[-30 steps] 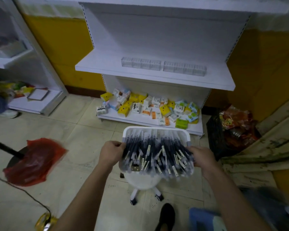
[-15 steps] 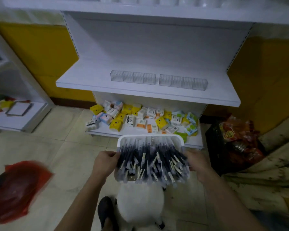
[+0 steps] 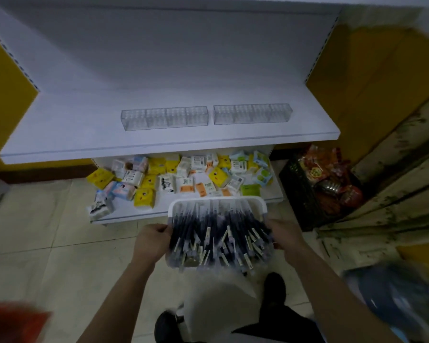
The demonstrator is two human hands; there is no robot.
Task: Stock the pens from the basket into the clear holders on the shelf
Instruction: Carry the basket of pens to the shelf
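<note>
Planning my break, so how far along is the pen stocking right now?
Done: nothing stocked yet; the two clear holders on the shelf look empty. In hand: the left hand and right hand grip the sides of the white basket, piled with pens, in front of the shelf. Left: every pen has to go into the holders.

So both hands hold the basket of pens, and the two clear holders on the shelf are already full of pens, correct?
Not quite. The head view shows both clear holders on the shelf empty. The rest holds: left hand and right hand hold the basket of pens.
</note>
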